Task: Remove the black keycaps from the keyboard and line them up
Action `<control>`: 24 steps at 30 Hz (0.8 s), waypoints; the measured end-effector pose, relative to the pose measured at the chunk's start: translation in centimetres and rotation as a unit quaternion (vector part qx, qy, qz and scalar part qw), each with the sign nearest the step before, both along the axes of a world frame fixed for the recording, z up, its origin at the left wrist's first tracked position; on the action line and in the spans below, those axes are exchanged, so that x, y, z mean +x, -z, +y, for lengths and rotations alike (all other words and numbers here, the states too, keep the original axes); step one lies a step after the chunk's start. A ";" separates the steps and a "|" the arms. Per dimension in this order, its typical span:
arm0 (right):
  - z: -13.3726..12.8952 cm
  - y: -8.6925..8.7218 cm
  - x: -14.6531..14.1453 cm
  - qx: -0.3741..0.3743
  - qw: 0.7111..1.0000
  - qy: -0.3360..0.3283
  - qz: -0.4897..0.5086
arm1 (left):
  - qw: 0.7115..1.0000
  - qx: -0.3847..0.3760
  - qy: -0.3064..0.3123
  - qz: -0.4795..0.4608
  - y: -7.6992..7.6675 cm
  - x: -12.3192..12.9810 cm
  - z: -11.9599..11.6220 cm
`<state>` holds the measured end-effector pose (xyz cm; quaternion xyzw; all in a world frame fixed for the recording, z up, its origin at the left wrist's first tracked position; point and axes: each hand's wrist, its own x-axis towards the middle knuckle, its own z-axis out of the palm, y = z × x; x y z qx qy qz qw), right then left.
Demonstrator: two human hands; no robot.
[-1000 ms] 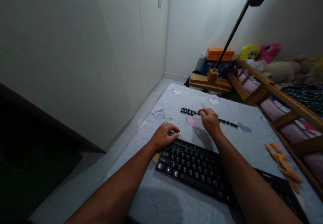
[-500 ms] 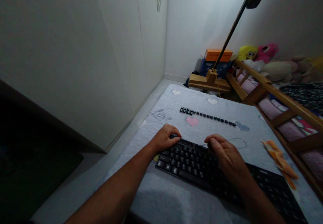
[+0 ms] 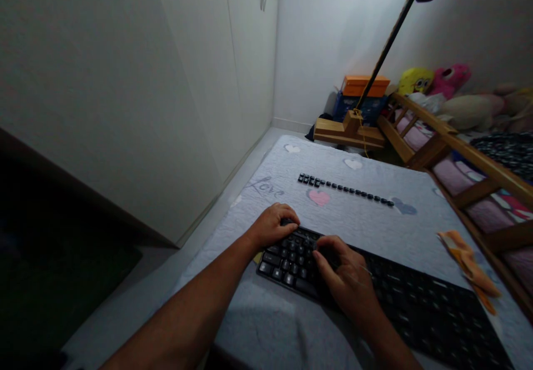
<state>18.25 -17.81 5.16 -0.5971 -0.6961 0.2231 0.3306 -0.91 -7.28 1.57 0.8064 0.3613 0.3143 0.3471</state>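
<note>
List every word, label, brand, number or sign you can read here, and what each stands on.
"Love": the pale cloth.
Keyboard: key markings too small to read.
Loose keycaps: too small to read.
Blue box: too blurred to read.

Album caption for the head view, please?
Bare hands at a long black keyboard, small black keycaps lined up beyond.

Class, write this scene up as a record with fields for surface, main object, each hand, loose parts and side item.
Surface: pale grey-blue cloth with hearts
Main object: long black plastic keyboard
Left hand: at the keyboard's far left corner
Right hand: curled over the keys
Loose parts: small black keycaps, lined up beyond the keyboard, doubled at the left end
Side item: crumpled orange cloth
</note>
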 end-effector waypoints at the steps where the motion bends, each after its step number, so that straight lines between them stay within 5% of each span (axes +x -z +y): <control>1: 0.0 0.0 -0.1 0.004 1.000 -0.003 0.002 | 1.000 -0.002 0.000 0.000 0.0 0.0 0.0; 24: 0.0 0.4 -0.3 0.050 0.997 -0.049 -0.029 | 1.000 -0.007 -0.004 0.009 0.1 0.1 0.1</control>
